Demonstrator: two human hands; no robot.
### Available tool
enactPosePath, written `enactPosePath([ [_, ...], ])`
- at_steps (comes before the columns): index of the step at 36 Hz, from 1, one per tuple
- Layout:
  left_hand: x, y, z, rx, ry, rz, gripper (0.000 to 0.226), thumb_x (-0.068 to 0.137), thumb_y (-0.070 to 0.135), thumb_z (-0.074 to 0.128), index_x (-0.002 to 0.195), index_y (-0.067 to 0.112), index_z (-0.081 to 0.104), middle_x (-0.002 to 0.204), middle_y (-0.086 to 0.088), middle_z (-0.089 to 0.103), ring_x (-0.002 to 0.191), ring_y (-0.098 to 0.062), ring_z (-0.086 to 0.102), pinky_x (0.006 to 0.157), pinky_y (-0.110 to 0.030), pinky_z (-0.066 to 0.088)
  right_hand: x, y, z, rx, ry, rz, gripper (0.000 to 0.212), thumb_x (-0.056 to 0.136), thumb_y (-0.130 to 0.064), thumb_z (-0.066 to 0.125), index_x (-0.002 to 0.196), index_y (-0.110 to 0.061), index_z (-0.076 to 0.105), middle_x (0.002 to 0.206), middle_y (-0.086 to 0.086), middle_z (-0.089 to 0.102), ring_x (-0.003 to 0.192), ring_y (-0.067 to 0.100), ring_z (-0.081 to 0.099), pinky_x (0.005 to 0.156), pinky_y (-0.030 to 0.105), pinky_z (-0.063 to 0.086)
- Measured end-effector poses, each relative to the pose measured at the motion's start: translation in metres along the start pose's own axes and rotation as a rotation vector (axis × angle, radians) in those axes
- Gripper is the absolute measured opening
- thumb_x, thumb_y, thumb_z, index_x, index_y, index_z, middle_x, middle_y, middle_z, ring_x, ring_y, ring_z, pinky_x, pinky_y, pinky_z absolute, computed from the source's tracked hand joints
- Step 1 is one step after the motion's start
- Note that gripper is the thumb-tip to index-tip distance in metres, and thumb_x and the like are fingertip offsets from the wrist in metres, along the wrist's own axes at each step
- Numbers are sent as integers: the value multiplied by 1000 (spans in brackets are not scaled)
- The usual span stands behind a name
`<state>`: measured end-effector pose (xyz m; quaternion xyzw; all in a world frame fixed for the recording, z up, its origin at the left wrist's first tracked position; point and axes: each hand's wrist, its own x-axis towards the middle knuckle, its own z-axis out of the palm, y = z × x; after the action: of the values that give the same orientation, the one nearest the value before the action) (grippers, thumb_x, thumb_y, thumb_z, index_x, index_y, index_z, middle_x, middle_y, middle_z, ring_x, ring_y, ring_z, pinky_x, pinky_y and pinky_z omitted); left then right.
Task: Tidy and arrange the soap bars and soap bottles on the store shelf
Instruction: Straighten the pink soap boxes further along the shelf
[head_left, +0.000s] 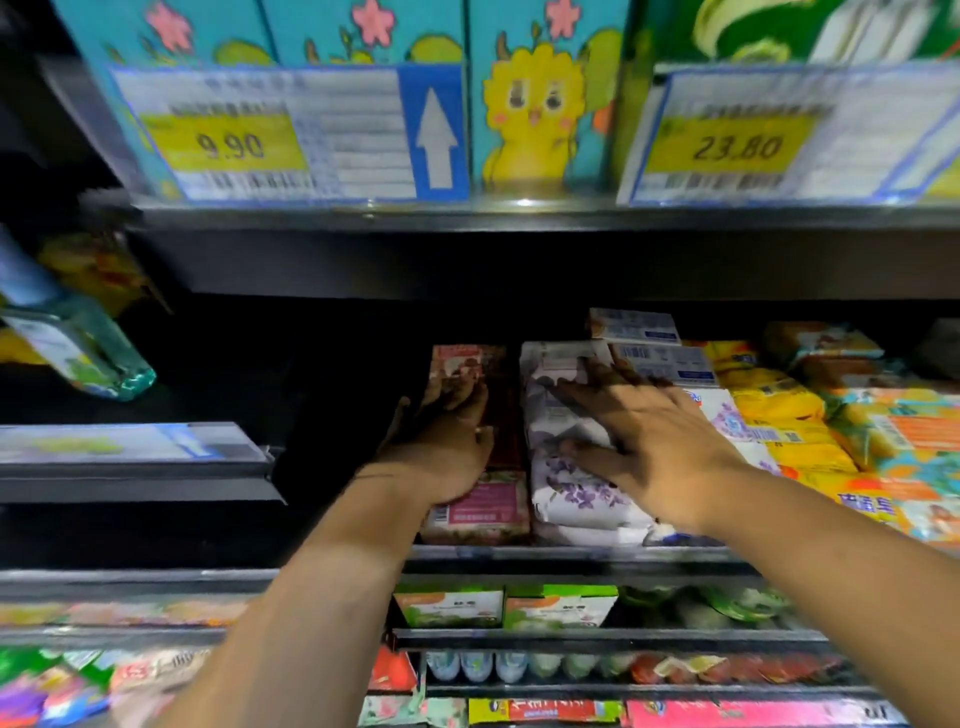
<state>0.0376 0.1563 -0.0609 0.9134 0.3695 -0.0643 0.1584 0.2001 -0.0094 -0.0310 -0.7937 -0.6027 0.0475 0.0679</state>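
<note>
Both my hands reach into the middle shelf (571, 553). My left hand (441, 447) rests on the left side of a row of pink and red soap packs (478, 512), fingers stretched along the pack. My right hand (644, 431) lies flat with spread fingers on a stack of white soap packs with purple flowers (576, 493). Behind its fingertips sit white and blue soap boxes (634, 327). Yellow and orange soap packs (795, 421) fill the shelf to the right.
A clear green bottle (78, 348) leans on the dark shelf at the left. Price tags reading 9.90 (228, 143) and 23.80 (737, 148) hang on the upper shelf edge. Green and white boxes (504, 605) and more packs fill the lower shelves.
</note>
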Motion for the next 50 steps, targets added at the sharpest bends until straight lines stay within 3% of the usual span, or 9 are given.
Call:
enactPosePath([
  [6, -39, 20, -20, -137, -118, -84, 58, 103, 60, 18, 156, 37, 20, 167, 10, 5, 153, -17, 6, 121, -33, 9, 5, 4, -5, 56, -50, 6, 96, 61, -100, -2, 149, -63, 9, 168, -8, 10, 155, 15, 1, 121, 46, 13],
  [11, -54, 29, -29, -261, 10, -65, 53, 99, 63, 35, 147, 41, 41, 154, 6, 42, 139, -21, 41, 111, -31, 36, 5, 7, -15, 311, -68, 57, 69, 91, -70, 46, 151, -36, 42, 161, -7, 31, 149, 19, 28, 119, 38, 27],
  [14, -64, 42, -26, -262, 59, 16, 54, 99, 59, 44, 148, 38, 40, 151, 4, 45, 136, -18, 44, 110, -28, 35, -9, 19, -28, 377, -21, 98, 56, 96, -57, 51, 142, -24, 54, 143, -1, 56, 130, 23, 52, 101, 34, 43],
  [21, -57, 86, -27, -105, 74, 92, 67, 96, 61, 48, 154, 35, 29, 165, 6, 20, 149, -18, 24, 118, -33, 28, -64, 92, -54, 108, 9, 131, 40, 93, -51, 62, 122, -23, 69, 115, 5, 66, 111, 28, 59, 97, 36, 47],
  [30, -22, 220, -8, -27, 57, 239, 58, 99, 55, 46, 151, 31, 36, 157, 0, 37, 138, -23, 43, 107, -30, 37, -135, 241, -97, 42, -17, 319, 34, 90, -43, 65, 117, -22, 70, 104, 10, 75, 103, 32, 69, 89, 41, 54],
  [38, 7, 338, 28, -25, 79, 293, 62, 98, 55, 46, 154, 38, 25, 164, 10, 16, 147, -22, 28, 114, -41, 35, -158, 313, -128, -144, -196, 417, 56, 92, -51, 63, 143, -30, 52, 126, 5, 67, 121, 28, 59, 97, 35, 49],
  [42, 21, 380, 39, 33, 108, 283, 71, 99, 58, 42, 158, 33, 12, 167, 5, 5, 152, -25, 8, 122, -42, 15, -154, 335, -126, -162, -261, 342, 59, 93, -50, 62, 146, -30, 46, 118, 4, 65, 122, 27, 57, 86, 30, 44],
  [46, 35, 394, 62, 136, 67, 180, 73, 101, 60, 26, 159, 28, -4, 167, 1, -12, 152, -29, -16, 122, -52, -2, -139, 337, -121, -90, -340, 213, 25, 95, -37, 62, 115, -22, 62, 99, 7, 66, 93, 24, 59, 78, 25, 47],
  [50, 40, 390, 77, 180, 80, 152, 68, 102, 57, 22, 158, 30, -5, 166, 3, -16, 152, -31, -17, 120, -58, 1, -119, 344, -99, -69, -288, 111, 60, 91, -23, 72, 144, -14, 46, 136, 12, 56, 124, 33, 54, 102, 39, 41],
])
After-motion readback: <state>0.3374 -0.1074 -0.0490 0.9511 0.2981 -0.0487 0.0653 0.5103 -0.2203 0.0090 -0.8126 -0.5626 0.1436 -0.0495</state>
